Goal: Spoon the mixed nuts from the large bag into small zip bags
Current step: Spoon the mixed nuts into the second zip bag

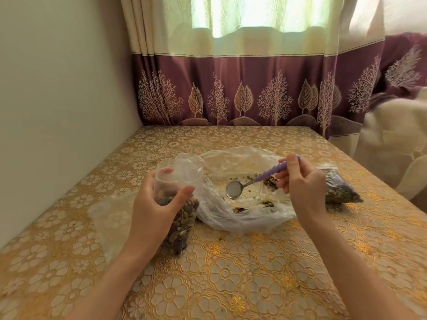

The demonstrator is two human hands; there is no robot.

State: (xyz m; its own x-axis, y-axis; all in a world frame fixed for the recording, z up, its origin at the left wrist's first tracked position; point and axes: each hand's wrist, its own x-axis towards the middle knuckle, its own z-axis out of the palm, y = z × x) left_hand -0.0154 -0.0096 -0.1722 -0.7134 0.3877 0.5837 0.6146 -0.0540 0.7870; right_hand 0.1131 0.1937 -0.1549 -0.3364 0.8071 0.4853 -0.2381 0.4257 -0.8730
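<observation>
Left hand fingers curl round small zip bag; right hand pinches spoon.

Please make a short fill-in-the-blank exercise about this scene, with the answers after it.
1. The right hand holds a metal spoon with a ____ handle.
2. The spoon's bowl is ____ of nuts.
3. The left hand grips a small clear zip bag of mixed nuts, which stands ____ on the gold floral tablecloth.
4. The large clear plastic bag lies ____ the two hands.

Answers: purple; empty; upright; between
</observation>
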